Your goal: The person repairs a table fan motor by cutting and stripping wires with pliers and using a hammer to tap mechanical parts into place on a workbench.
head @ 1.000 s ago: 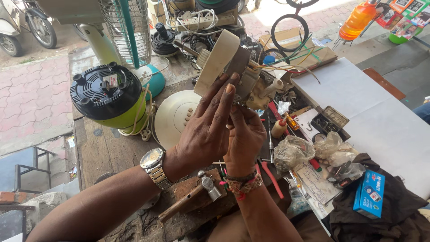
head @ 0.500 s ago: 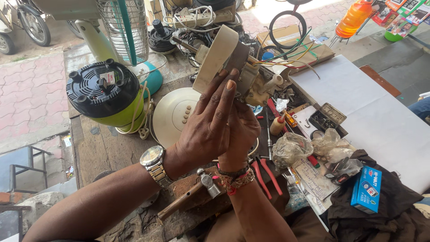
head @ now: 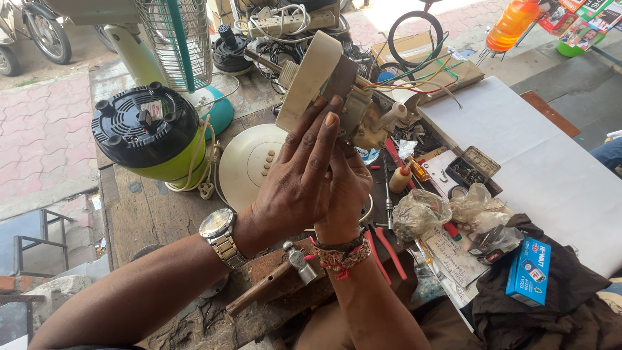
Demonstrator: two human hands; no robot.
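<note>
I hold a cream fan motor assembly (head: 324, 78) up over the wooden workbench (head: 139, 223), its shaft pointing left and coloured wires trailing off to the right. My left hand (head: 295, 178), with a metal watch on the wrist, wraps over the back of the motor with fingers stretched up along it. My right hand (head: 346, 191), with a woven thread band on the wrist, grips the motor from underneath, mostly hidden behind the left hand.
An upturned green and black appliance base (head: 152, 133) stands at left, a round cream fan base (head: 249, 162) behind my hands. A hammer (head: 275, 279) lies near my wrists. Red-handled pliers (head: 382, 249), plastic bags (head: 421, 210), a blue box (head: 530, 271) and a white board (head: 531, 149) lie right.
Both hands keep hold of the motor assembly; my left fingers have shifted slightly along its back and the motor is tilted a little differently.
</note>
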